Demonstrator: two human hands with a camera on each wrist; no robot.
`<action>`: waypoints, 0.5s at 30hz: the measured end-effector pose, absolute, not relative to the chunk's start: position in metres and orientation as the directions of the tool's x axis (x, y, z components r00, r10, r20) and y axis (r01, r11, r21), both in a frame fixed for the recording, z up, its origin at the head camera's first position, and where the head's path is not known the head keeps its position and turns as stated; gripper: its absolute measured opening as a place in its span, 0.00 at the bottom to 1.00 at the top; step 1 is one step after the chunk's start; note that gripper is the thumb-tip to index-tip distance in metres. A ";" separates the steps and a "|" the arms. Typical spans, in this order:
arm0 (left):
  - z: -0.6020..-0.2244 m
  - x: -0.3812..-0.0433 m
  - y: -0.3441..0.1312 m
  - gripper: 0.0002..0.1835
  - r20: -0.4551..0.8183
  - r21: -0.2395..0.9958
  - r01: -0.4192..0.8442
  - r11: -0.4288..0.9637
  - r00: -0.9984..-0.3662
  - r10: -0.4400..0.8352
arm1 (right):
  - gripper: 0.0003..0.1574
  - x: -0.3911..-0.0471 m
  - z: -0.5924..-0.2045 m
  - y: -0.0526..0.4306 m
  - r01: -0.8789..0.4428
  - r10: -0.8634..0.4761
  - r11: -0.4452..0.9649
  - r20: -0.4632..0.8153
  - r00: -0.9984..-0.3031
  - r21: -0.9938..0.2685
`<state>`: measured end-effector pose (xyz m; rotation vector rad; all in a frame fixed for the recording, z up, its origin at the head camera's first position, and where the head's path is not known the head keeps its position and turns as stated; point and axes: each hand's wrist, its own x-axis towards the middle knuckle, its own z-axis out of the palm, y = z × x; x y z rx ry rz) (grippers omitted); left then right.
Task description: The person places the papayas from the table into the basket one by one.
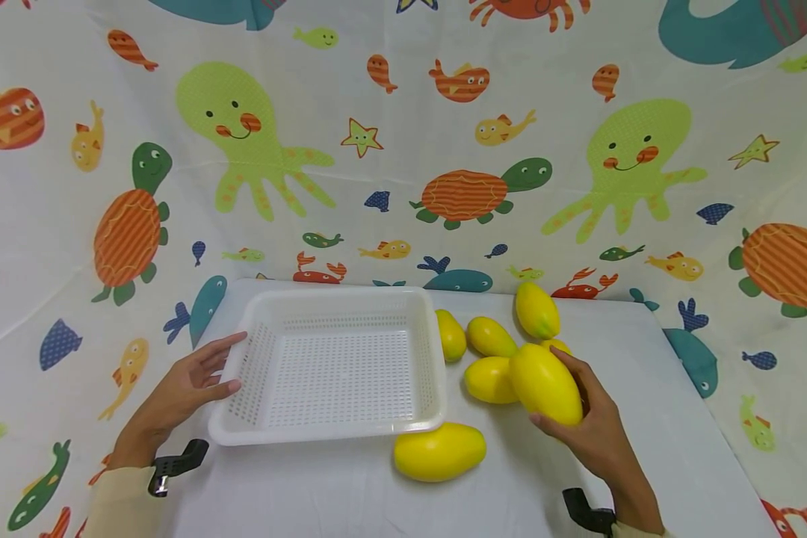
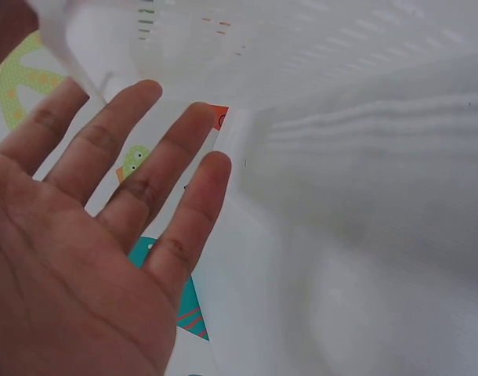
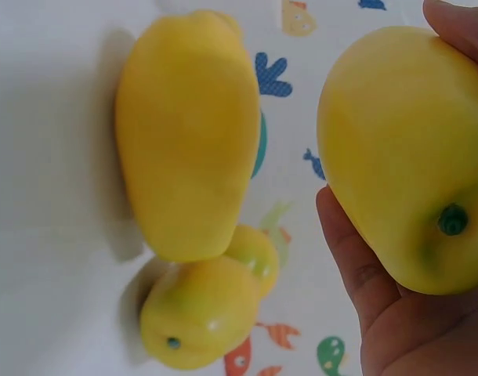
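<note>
My right hand (image 1: 595, 422) grips a large yellow mango (image 1: 545, 385), thumb on its near side and fingers round the far side. The mango's green stem end (image 3: 453, 219) shows in the right wrist view. At the left side of a white plastic basket (image 1: 326, 433), my left hand (image 1: 191, 385) has its fingers extended, with fingertips right at the rim. The left wrist view shows those straight fingers (image 2: 196, 211) beside the basket's slotted wall (image 2: 333, 47). Nothing lies inside the basket.
Several yellow fruits lie right of the basket, among them an upright-looking one (image 1: 536, 310) at the back and a smaller one (image 1: 491, 336). A long yellow fruit (image 1: 440, 452) lies by the basket's front right corner. A cloth printed with sea animals (image 1: 464, 194) hangs behind the white table (image 1: 672, 418).
</note>
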<state>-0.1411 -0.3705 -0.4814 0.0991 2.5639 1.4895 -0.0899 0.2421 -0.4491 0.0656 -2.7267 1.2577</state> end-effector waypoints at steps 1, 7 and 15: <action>-0.481 -0.141 -0.370 0.46 -0.118 0.867 -0.031 0.498 -0.983 0.144 | 0.64 -0.091 -0.448 0.241 -0.104 0.012 0.647 0.147 -0.989 -0.755; -0.482 -0.141 -0.369 0.46 -0.116 0.867 -0.030 0.497 -0.983 0.144 | 0.62 -0.096 -0.439 0.233 -0.137 -0.024 0.630 0.158 -0.987 -0.765; -0.482 -0.141 -0.370 0.46 -0.121 0.873 -0.037 0.487 -0.982 0.142 | 0.61 -0.105 -0.432 0.225 -0.188 -0.078 0.614 0.178 -0.981 -0.767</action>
